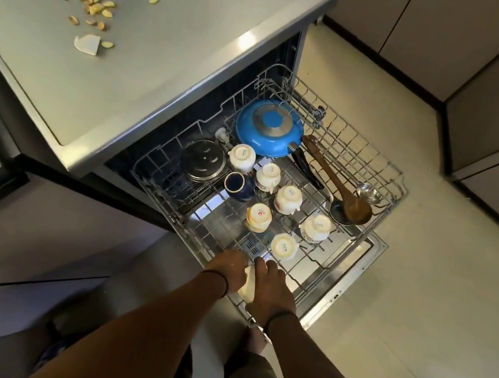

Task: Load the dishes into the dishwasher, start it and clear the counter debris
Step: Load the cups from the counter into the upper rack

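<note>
Cream cup (248, 287) between both hands (254, 276), fingers around it, over wire rack (372, 160).

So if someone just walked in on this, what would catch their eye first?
Probably the bright blue pan, upside down at the back of the pulled-out dishwasher rack, with pale cups inverted in front of it. Next, both hands at the rack's near edge on a pale cup, and the scattered debris on the counter.
</note>
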A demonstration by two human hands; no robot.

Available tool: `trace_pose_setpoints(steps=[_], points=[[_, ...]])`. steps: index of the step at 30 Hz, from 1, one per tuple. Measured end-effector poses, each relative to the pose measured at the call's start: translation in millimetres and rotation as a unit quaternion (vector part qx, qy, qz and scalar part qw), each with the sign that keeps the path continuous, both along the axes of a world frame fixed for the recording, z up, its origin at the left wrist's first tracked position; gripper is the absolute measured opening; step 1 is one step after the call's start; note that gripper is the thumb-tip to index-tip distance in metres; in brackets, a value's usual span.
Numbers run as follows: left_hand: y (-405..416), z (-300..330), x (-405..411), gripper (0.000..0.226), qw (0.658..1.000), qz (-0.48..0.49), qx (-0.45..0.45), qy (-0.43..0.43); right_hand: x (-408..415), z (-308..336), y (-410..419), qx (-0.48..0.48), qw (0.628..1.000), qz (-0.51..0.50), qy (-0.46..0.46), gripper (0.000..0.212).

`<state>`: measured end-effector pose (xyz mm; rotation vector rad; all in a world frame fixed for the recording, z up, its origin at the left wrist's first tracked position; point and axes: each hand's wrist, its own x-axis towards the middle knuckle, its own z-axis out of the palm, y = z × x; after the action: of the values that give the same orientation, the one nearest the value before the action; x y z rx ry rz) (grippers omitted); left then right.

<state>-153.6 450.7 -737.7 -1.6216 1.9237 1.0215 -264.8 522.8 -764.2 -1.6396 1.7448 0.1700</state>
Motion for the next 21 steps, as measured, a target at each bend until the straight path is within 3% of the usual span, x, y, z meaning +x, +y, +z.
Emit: trace_pose_setpoints(steps=[7,11,14,17,21], points=[[-4,6,-1,0.025,1.000,-0.003,0.004,0.002,-9,9,-6,0.003,1.000,0.007,-0.006,0.090],[-4,16,5,0.025,1.000,0.015,0.003,-0.008,-12,24,-15,-0.014,1.000,0.000,-0.009,0.078],[-13,43,11,0.028,1.000,0.024,-0.005,-0.018,-9,51,-35,-0.054,0.997,-0.053,-0.022,0.054],[-31,92,20,0.034,0.996,0.066,-0.063,0.009,-2,101,-68,-0.166,0.983,-0.066,-0.031,0.027],[-52,170,31,0.032,0.986,0.082,-0.139,0.039,14,160,-110,-0.232,0.973,-0.010,-0.003,0.034]])
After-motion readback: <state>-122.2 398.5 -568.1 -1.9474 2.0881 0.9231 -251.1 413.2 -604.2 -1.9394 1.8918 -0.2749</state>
